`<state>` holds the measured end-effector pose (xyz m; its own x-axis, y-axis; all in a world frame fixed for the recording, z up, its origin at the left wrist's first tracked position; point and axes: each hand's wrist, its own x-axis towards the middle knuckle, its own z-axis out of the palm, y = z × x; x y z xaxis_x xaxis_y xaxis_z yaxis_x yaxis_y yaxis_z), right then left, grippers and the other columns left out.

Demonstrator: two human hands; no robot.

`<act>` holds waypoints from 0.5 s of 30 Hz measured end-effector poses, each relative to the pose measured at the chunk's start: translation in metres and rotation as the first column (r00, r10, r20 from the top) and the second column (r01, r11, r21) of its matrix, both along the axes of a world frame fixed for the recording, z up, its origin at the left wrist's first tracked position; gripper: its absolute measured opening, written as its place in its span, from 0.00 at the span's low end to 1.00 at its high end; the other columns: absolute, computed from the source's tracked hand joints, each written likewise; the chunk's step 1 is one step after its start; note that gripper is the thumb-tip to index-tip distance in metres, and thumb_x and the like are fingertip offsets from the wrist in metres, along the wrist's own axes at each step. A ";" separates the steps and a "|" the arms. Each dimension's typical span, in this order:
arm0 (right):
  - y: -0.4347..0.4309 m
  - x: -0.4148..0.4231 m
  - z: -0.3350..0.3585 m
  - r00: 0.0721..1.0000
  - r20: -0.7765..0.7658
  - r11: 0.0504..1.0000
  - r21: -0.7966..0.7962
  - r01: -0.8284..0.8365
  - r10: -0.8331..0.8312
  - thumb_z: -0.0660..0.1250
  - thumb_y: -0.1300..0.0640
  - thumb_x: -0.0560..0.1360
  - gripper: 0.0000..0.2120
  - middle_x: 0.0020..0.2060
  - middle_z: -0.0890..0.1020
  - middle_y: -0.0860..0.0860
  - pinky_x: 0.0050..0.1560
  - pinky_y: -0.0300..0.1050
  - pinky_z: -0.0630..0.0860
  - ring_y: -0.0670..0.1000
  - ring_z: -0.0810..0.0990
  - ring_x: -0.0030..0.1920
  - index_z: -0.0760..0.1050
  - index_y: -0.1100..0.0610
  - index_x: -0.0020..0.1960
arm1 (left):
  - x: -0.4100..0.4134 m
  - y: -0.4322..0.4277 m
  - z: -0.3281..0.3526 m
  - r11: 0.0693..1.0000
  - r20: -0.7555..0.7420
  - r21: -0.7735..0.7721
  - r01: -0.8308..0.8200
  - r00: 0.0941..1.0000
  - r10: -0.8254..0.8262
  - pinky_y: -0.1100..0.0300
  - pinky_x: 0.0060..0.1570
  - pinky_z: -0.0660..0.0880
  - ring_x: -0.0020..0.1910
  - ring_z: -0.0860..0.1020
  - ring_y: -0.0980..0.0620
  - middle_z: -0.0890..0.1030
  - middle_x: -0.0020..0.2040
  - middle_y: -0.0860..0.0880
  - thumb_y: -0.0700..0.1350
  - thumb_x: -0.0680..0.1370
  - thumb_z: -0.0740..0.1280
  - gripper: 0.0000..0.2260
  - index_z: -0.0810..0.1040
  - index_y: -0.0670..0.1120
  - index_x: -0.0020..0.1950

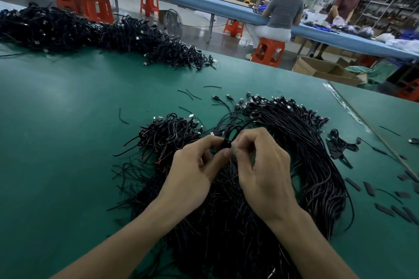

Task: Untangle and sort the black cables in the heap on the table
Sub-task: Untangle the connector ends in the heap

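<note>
A heap of black cables covers the green table in front of me. A tangled clump lies at its left; a straightened bundle with plug ends fanned out runs along the right. Above the heap's middle, my left hand and my right hand meet. Both pinch one small looped black cable between thumb and fingertips. The loop stands up just above my fingers.
A long pile of black cables lies along the table's far left edge. Short black strips and a small cable bit are scattered at the right. Beyond the table are orange stools, cardboard boxes and two people at a blue bench.
</note>
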<state>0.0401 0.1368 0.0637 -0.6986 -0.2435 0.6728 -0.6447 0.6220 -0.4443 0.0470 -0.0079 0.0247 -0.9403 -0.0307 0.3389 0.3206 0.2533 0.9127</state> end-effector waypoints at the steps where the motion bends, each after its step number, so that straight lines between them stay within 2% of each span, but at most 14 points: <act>1: -0.004 0.000 -0.001 1.000 0.014 0.997 -0.076 0.024 -0.023 0.68 0.70 0.76 0.16 0.41 0.78 0.47 0.44 0.36 0.73 0.48 0.78 0.43 0.68 0.50 0.45 | 0.000 0.001 0.002 0.998 0.026 0.043 0.037 0.999 -0.039 0.66 0.26 0.65 0.25 0.67 0.60 0.73 0.28 0.54 0.59 0.78 0.66 0.06 0.78 0.60 0.50; 4: -0.021 0.004 -0.005 0.996 0.055 0.950 -0.299 0.089 -0.076 0.68 0.68 0.77 0.17 0.39 0.78 0.42 0.43 0.29 0.71 0.42 0.78 0.42 0.66 0.49 0.42 | -0.001 0.006 0.006 0.988 0.029 0.136 0.078 0.996 -0.082 0.55 0.29 0.77 0.28 0.79 0.52 0.82 0.34 0.50 0.54 0.81 0.64 0.06 0.77 0.56 0.55; 7: -0.031 0.005 -0.008 0.981 0.193 0.866 -0.492 0.089 0.009 0.68 0.66 0.77 0.15 0.41 0.80 0.45 0.44 0.32 0.74 0.43 0.80 0.42 0.68 0.49 0.41 | -0.002 0.010 0.008 0.982 0.000 0.180 0.058 0.998 -0.059 0.41 0.40 0.79 0.39 0.82 0.40 0.84 0.41 0.47 0.45 0.84 0.62 0.07 0.78 0.54 0.57; 8: -0.031 0.005 -0.007 0.970 0.236 0.841 -0.534 0.081 0.057 0.68 0.66 0.77 0.15 0.41 0.80 0.45 0.44 0.37 0.76 0.45 0.80 0.42 0.68 0.49 0.41 | -0.002 0.009 0.008 0.971 0.011 0.235 0.049 0.999 -0.053 0.40 0.45 0.79 0.43 0.81 0.38 0.84 0.44 0.45 0.44 0.84 0.60 0.08 0.79 0.53 0.56; 9: -0.029 0.005 -0.006 0.957 0.271 0.821 -0.567 0.070 0.105 0.68 0.66 0.77 0.15 0.40 0.81 0.45 0.44 0.42 0.77 0.46 0.80 0.40 0.69 0.48 0.41 | -0.001 0.007 0.008 0.951 0.022 0.304 0.049 0.998 -0.058 0.44 0.48 0.79 0.47 0.82 0.41 0.84 0.47 0.45 0.44 0.82 0.59 0.10 0.79 0.53 0.56; 11: -0.025 0.005 -0.002 0.926 0.318 0.789 -0.613 0.039 0.202 0.68 0.66 0.77 0.18 0.40 0.81 0.45 0.42 0.42 0.77 0.46 0.79 0.39 0.70 0.45 0.40 | 0.002 0.003 0.010 0.882 0.031 0.460 0.103 0.991 -0.132 0.55 0.50 0.79 0.51 0.82 0.48 0.85 0.52 0.46 0.45 0.80 0.55 0.14 0.79 0.51 0.57; 13: -0.023 0.007 -0.002 0.887 0.359 0.774 -0.634 0.004 0.290 0.67 0.68 0.77 0.16 0.37 0.80 0.45 0.42 0.38 0.77 0.45 0.79 0.40 0.70 0.50 0.40 | 0.003 0.000 0.014 0.805 0.026 0.571 0.161 0.976 -0.214 0.51 0.55 0.79 0.56 0.82 0.46 0.84 0.55 0.44 0.49 0.81 0.53 0.15 0.77 0.48 0.57; 15: -0.022 0.010 -0.004 0.857 0.406 0.786 -0.619 0.002 0.318 0.67 0.69 0.77 0.15 0.35 0.77 0.47 0.40 0.37 0.76 0.47 0.76 0.38 0.68 0.54 0.39 | 0.002 -0.002 0.017 0.767 0.004 0.616 0.177 0.974 -0.228 0.48 0.59 0.76 0.58 0.82 0.45 0.84 0.56 0.43 0.51 0.82 0.55 0.12 0.74 0.48 0.58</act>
